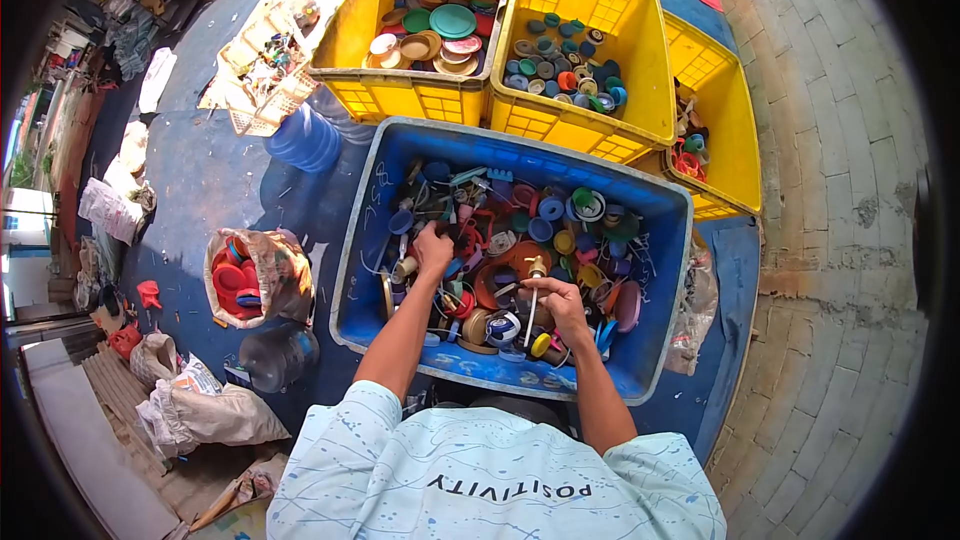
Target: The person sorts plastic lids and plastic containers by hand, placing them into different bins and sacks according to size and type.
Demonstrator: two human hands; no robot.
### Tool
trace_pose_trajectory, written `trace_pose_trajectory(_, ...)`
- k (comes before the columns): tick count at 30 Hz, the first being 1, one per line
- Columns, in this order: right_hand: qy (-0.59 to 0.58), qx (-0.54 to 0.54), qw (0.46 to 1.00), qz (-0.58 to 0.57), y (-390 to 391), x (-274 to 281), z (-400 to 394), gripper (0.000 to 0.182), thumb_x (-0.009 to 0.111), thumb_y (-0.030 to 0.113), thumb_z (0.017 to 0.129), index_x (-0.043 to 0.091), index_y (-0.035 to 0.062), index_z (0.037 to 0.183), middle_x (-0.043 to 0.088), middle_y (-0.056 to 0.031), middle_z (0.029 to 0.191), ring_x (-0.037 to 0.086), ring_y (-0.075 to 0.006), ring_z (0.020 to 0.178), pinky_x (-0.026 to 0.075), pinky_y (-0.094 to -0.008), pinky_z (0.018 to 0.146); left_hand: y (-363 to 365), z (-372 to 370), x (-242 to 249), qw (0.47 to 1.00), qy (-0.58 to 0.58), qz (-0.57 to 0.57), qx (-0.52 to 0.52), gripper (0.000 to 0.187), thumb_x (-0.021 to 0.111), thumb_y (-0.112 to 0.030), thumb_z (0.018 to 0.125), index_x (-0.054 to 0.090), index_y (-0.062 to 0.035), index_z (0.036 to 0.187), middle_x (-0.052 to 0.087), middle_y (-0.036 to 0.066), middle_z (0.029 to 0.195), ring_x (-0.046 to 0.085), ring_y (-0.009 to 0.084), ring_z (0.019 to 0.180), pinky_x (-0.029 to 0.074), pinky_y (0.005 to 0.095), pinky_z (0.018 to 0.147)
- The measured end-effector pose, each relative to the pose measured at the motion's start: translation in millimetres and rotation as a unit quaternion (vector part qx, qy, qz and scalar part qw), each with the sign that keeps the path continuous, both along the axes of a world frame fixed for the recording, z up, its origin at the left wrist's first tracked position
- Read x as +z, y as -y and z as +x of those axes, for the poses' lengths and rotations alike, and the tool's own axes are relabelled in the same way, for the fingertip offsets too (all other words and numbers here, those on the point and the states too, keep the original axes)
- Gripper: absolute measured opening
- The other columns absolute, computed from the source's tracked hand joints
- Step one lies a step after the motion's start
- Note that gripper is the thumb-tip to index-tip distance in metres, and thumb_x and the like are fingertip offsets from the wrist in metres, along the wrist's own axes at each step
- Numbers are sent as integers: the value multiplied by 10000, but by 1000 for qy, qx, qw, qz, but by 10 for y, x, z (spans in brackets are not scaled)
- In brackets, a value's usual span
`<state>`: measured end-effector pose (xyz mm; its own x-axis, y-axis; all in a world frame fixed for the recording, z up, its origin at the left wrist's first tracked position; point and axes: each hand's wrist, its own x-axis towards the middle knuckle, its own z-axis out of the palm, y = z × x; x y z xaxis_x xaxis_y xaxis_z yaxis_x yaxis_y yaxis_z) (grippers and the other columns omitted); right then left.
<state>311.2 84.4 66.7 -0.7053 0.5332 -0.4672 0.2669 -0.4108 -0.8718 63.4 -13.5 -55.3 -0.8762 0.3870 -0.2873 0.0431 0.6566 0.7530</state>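
A blue crate [515,155] in front of me is heaped with mixed plastic caps, lids and small parts. My right hand [562,308] is closed on a pump dispenser head [537,268], which has a gold-coloured top and a white tube hanging down. It is held above the pile, near the crate's middle. My left hand [434,252] reaches into the left part of the pile with its fingers curled together; what they hold, if anything, is hidden. A blue-and-white round cap [503,328] and an orange-brown ring-like part [488,285] lie between the hands.
Behind the crate stand yellow crates: one with flat lids [400,90], one with small caps [580,118], one farther right [735,175]. To the left are a sack of red lids [285,275], a clear water jug [280,358], a blue jug [303,140] and a pale basket [255,120].
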Motion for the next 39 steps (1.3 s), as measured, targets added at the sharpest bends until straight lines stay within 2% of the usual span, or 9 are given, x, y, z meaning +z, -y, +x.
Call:
trace_pose_trajectory(2, 4, -26, 999, -32, 35, 119, 14, 417, 436, -45, 752, 617, -40, 1128, 693, -133, 1005, 655, -202, 978, 502, -276, 841, -32, 0, 47, 1000, 3, -14, 12, 314, 624, -224, 799, 665, -3, 1017, 673, 219, 979, 641, 352, 965, 465, 387, 862)
trace_pose_trajectory(6, 62, 26, 996, 64, 32, -295, 99, 404, 439, -21, 761, 625, -8, 1120, 703, -127, 976, 666, -182, 964, 514, -281, 831, -169, 8, 373, 997, 32, -68, 3, 441, 649, -349, 767, 658, 19, 1009, 666, 243, 974, 631, 384, 973, 472, 413, 839)
trace_pose_trajectory(10, 186, -11, 982, 9, -7, -481, 31, 306, 586, 125, 855, 627, -23, 1119, 709, -122, 927, 684, -195, 830, 516, -284, 744, -259, -48, 158, 981, 58, -184, -1, 516, 717, -372, 705, 656, 71, 963, 653, 278, 980, 624, 396, 996, 475, 429, 842)
trace_pose_trajectory(11, 191, -20, 981, 14, -29, -539, 18, 348, 631, 252, 867, 648, -27, 1075, 708, -136, 889, 681, -212, 772, 508, -293, 707, -272, -61, 109, 982, 53, -182, 2, 517, 727, -368, 695, 659, 74, 954, 656, 275, 977, 627, 392, 994, 475, 425, 842)
trace_pose_trajectory(16, 275, 14, 937, 216, -115, -870, -31, 356, 630, 308, 855, 681, -9, 1009, 702, -126, 887, 673, -234, 847, 503, -331, 747, -224, -32, -20, 984, 73, -164, 19, 494, 757, -330, 677, 674, 81, 938, 674, 248, 958, 645, 353, 972, 479, 388, 833)
trace_pose_trajectory(22, 271, 92, 935, 211, -65, -1044, -20, 429, 674, 339, 787, 671, 2, 1053, 687, -178, 981, 657, -304, 952, 487, -362, 837, 95, 180, 171, 978, 199, -57, -1, 401, 730, -342, 746, 706, 9, 937, 690, 174, 972, 651, 291, 918, 465, 365, 816)
trace_pose_trajectory(27, 257, 124, 941, 180, -64, -999, 29, 474, 689, 301, 766, 634, 1, 1129, 668, -185, 1063, 636, -302, 1020, 467, -361, 894, 390, 517, 780, 941, 296, 152, 64, 273, 685, -218, 861, 640, -9, 1029, 628, 4, 799, 550, 62, 670, 431, 227, 596)
trace_pose_trajectory(32, 257, 120, 940, 191, -77, -1066, 96, 460, 678, 267, 759, 631, 37, 1155, 662, -191, 1076, 621, -329, 1045, 467, -377, 908, 628, 923, 1066, 889, 370, 232, 140, 180, 651, -177, 893, 638, -45, 1014, 641, -5, 845, 590, 71, 707, 475, 214, 617)
trace_pose_trajectory(39, 161, 197, 959, 125, -174, -1084, 295, 527, 724, 165, 723, 595, 48, 1220, 669, -120, 1073, 623, -227, 1000, 456, -320, 897, 717, 1521, 1325, 863, 402, 257, 164, 153, 625, -193, 911, 622, -102, 1034, 660, -7, 903, 621, 107, 842, 484, 299, 725)
